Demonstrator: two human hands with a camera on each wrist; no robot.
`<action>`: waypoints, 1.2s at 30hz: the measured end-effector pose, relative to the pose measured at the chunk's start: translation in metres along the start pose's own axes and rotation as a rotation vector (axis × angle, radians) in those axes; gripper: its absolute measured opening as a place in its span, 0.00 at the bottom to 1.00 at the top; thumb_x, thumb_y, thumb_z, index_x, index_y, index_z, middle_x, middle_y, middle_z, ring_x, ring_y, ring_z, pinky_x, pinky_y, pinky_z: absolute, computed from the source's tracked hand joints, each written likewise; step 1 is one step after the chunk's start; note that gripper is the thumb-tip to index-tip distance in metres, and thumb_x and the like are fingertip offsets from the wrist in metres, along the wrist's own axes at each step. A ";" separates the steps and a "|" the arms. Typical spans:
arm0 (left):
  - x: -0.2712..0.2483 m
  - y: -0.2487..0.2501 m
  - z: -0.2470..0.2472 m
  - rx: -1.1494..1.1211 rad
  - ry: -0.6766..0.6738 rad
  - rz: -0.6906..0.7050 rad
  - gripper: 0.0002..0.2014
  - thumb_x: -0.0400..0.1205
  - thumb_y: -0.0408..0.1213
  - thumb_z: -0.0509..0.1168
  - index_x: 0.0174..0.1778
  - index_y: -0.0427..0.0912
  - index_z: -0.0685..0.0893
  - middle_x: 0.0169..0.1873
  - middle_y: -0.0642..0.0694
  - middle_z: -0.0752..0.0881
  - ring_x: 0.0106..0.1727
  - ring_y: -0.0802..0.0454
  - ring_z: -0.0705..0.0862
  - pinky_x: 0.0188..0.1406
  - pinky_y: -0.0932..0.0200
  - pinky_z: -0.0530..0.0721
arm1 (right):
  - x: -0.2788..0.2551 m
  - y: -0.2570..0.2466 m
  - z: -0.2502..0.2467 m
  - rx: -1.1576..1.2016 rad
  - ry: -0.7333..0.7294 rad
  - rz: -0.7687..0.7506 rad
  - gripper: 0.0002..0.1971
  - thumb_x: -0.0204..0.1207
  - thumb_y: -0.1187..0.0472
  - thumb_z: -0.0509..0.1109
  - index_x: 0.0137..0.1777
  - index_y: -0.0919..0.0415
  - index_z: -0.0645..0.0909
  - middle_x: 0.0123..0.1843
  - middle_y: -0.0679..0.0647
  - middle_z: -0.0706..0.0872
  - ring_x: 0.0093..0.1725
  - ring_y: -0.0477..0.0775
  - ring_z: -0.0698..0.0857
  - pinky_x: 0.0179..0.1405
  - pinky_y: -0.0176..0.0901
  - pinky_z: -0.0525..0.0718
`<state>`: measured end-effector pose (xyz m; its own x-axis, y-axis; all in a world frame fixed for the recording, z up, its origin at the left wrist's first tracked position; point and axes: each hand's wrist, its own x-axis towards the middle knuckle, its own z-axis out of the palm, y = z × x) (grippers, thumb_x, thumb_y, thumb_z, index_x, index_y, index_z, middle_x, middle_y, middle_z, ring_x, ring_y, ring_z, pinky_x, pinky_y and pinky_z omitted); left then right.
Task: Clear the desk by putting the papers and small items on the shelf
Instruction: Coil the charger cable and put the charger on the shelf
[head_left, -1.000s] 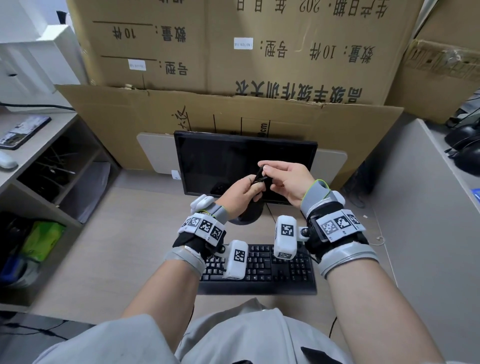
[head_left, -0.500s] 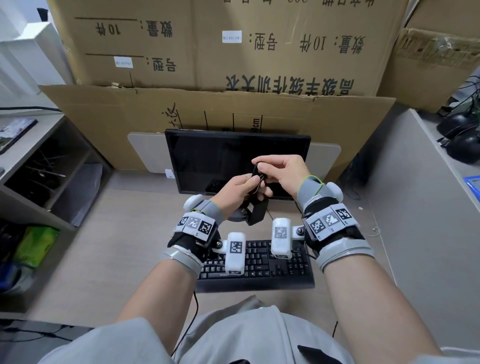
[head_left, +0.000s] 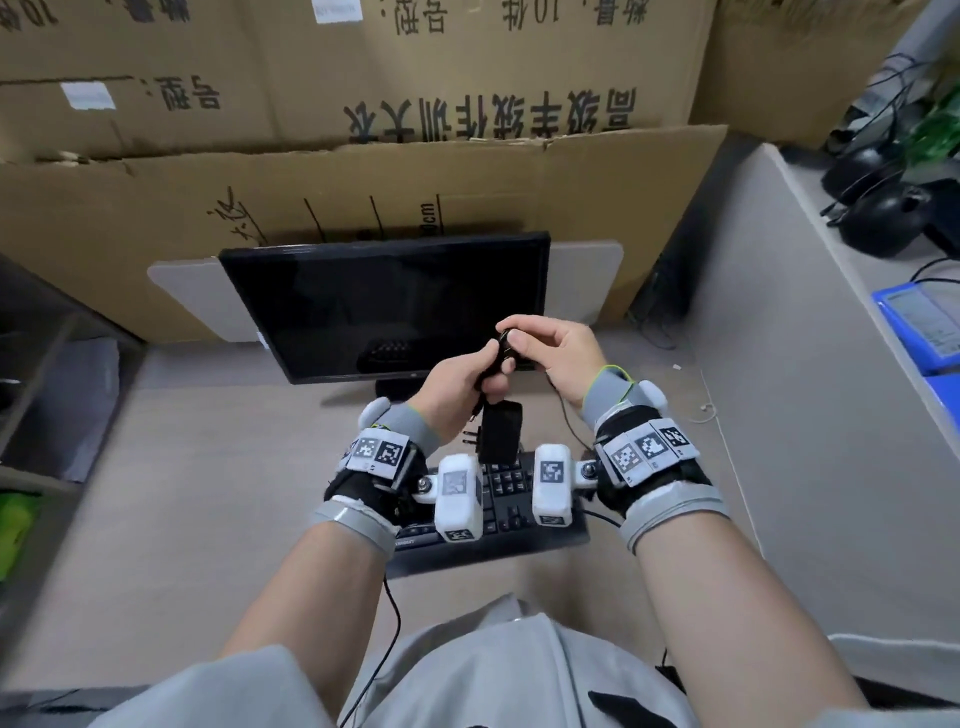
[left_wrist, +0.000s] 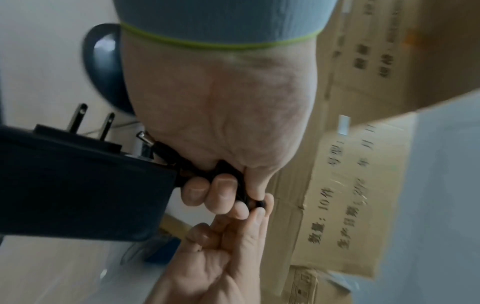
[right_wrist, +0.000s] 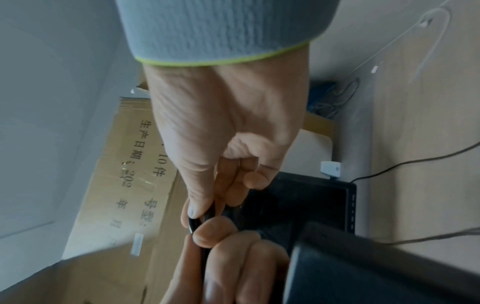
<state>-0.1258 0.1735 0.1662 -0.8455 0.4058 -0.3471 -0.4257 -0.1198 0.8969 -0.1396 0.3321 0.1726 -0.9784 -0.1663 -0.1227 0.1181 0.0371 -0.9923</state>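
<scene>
A black power adapter (head_left: 500, 431) with two plug prongs hangs below my left hand (head_left: 467, 382), above the keyboard. That hand grips the adapter's bundled black cable (head_left: 503, 351) in a fist. My right hand (head_left: 524, 343) pinches the top loop of the bundle between thumb and forefinger. In the left wrist view the adapter (left_wrist: 78, 189) fills the lower left and the cable (left_wrist: 249, 197) runs through the curled fingers. The right wrist view has the thumb and forefinger on the cable loop (right_wrist: 193, 223), with the adapter (right_wrist: 363, 267) at lower right. The shelf (head_left: 31, 374) stands at the left edge.
A dark monitor (head_left: 384, 306) stands behind the hands and a black keyboard (head_left: 504, 499) lies under them on the beige desk (head_left: 208, 493). Cardboard boxes (head_left: 363, 171) wall off the back. A grey partition (head_left: 810, 395) bounds the right, with a thin white cable (head_left: 706, 405) by it.
Both hands have drawn back from the monitor toward the keyboard, still on the cable. The adapter now hangs in plain sight under the left hand. The head view has tilted down.
</scene>
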 end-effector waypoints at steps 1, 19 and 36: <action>0.010 -0.008 0.007 -0.033 -0.017 0.005 0.19 0.91 0.47 0.48 0.41 0.43 0.77 0.23 0.54 0.66 0.28 0.55 0.65 0.34 0.59 0.64 | 0.002 0.007 -0.010 0.004 0.009 0.003 0.08 0.79 0.63 0.70 0.54 0.56 0.89 0.36 0.55 0.88 0.41 0.51 0.85 0.60 0.52 0.85; 0.184 -0.116 0.075 0.000 0.176 -0.267 0.18 0.91 0.36 0.51 0.36 0.39 0.75 0.20 0.53 0.66 0.24 0.57 0.65 0.30 0.60 0.61 | 0.046 0.199 -0.215 -0.810 0.130 0.907 0.24 0.84 0.49 0.60 0.79 0.54 0.71 0.84 0.55 0.63 0.85 0.58 0.55 0.84 0.47 0.50; 0.190 -0.121 0.067 0.108 0.254 -0.142 0.15 0.88 0.40 0.55 0.43 0.40 0.83 0.25 0.47 0.69 0.30 0.53 0.66 0.35 0.58 0.64 | 0.031 0.222 -0.192 -0.505 0.267 0.802 0.30 0.64 0.57 0.75 0.70 0.58 0.80 0.76 0.50 0.74 0.78 0.61 0.68 0.79 0.49 0.67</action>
<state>-0.2131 0.3260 0.0101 -0.8394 0.1709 -0.5159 -0.5198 0.0247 0.8539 -0.1759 0.5240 -0.0485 -0.6536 0.3175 -0.6871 0.7379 0.4689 -0.4853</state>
